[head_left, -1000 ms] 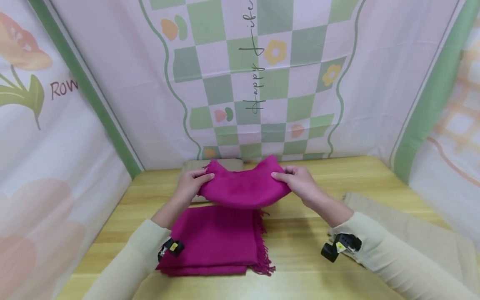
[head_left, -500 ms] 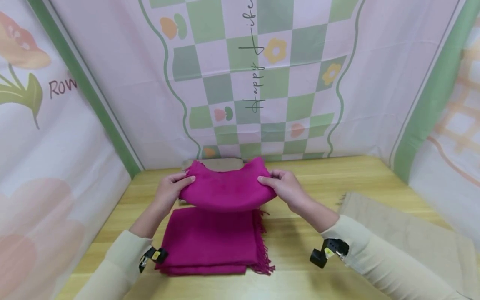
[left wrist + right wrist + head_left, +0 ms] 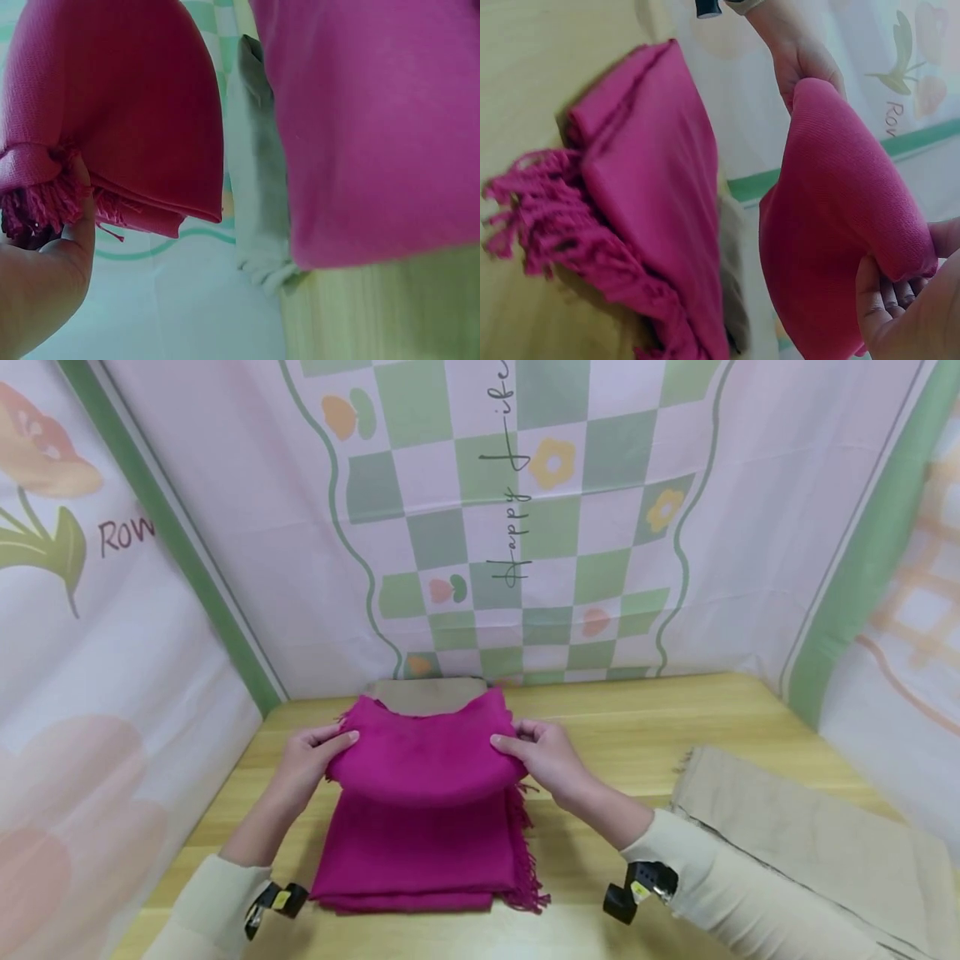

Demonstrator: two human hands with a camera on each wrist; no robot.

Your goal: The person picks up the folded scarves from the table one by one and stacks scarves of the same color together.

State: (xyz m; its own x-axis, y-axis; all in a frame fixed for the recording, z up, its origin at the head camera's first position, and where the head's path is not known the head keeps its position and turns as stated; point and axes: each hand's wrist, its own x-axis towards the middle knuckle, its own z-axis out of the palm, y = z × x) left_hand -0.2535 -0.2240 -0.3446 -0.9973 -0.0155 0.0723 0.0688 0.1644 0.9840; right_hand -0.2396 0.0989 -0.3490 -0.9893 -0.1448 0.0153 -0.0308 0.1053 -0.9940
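Between both hands a folded magenta scarf (image 3: 427, 760) is held up, its middle sagging. My left hand (image 3: 306, 764) pinches its left end, where fringe (image 3: 52, 199) shows around the fingers in the left wrist view. The right hand (image 3: 553, 762) grips the other end, thumb on top; in the right wrist view its fingers (image 3: 871, 296) curl under the cloth. Below lies a second folded magenta scarf (image 3: 420, 860), fringed along its right side. The raised scarf hangs over its far part in the head view; whether they touch there I cannot tell.
Behind the scarves a folded beige cloth (image 3: 431, 695) lies against the printed backdrop (image 3: 300, 610), partly covered from view. Another beige cloth (image 3: 817, 835) with a fringed corner is spread at the right, under the right sleeve. All rest on a wooden table (image 3: 615, 718).
Both hands have carried the raised scarf left and somewhat nearer, so it now sits over the lower scarf. The lower scarf has stayed in place.
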